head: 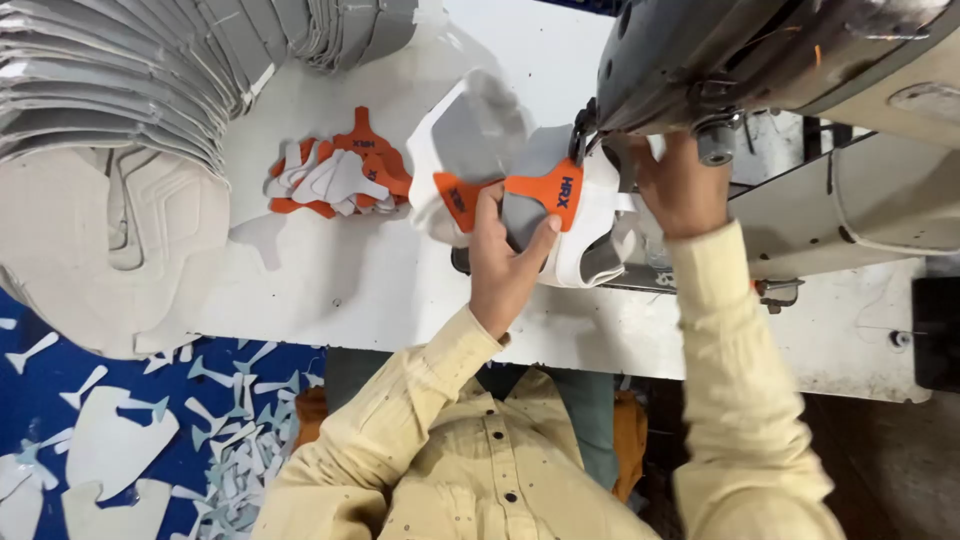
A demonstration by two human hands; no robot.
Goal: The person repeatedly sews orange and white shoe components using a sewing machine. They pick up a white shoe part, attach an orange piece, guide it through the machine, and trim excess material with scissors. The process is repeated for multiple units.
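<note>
Seen from above, a person in a pale yellow buttoned shirt (480,460) sits at a white worktable (350,280). Nearest the viewer, on the blue floor (40,390) to the left, lie scattered pale cut-out scraps (220,420). Both sleeves reach up toward the table. The left hand (505,255) is closed on a grey and white shoe upper piece (560,230), thumb pressed on the front beside its orange tab (550,195), fingers curled round the near edge. A second grey and white piece with an orange tab (455,150) trails off just to the left, touching the first. The right hand (685,185) rests on the far right edge of the same shoe upper piece, under the head of a dark sewing machine (760,60); its fingers are partly hidden by the machine, so whether they pinch the material cannot be told. The two hands are apart, one at each side of the piece, which sits at the machine's needle area. Farther left on the table lies a small heap of orange and white cut tabs (335,175). At the far left, a fanned stack of grey flat pieces (130,70) curves across the top corner above a pile of pale stitched panels (110,240).
</note>
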